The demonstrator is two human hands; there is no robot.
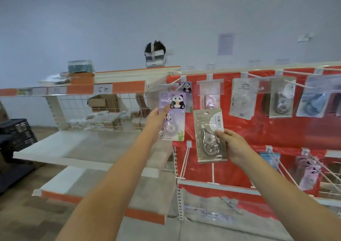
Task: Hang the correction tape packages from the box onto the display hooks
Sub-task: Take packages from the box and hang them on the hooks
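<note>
A: Left hand (156, 117)?
B: Frame centre, arm stretched up from the lower left. Thumb on the front, fingers behind, gripping the panda pack (172, 116) by its left edge. Flat purple card, clear glossy blister with a round tape inside, panda print at the top. Held upright.

A: Right hand (233, 146)?
B: Right of centre, arm coming from the lower right. Thumb and fingers pinch the grey pack (209, 135) at its right edge. Beige-grey card, clear bubble over a rounded dispenser, "36" printed upper left. Tilted slightly, top leaning left.

A: The two packs touching?
B: No, side by side with a small gap, both in front of the red panel (258, 130).

A: Hooks?
B: White wire hooks (255, 75) along the top rail, upper right. Hung packs (241, 98) in clear sleeves dangle there; a small panda pack (186, 87) hangs just above the held one. Lower hooks (184, 164) slope down under the grey pack.

A: Around?
B: White shelves (55, 148) with orange trim on the left, wire grid behind them. Dark crate (17, 133) far left. Another person's head (154, 54) with a white strap shows above the shelf top, upper centre. Task box: can't tell which.
</note>
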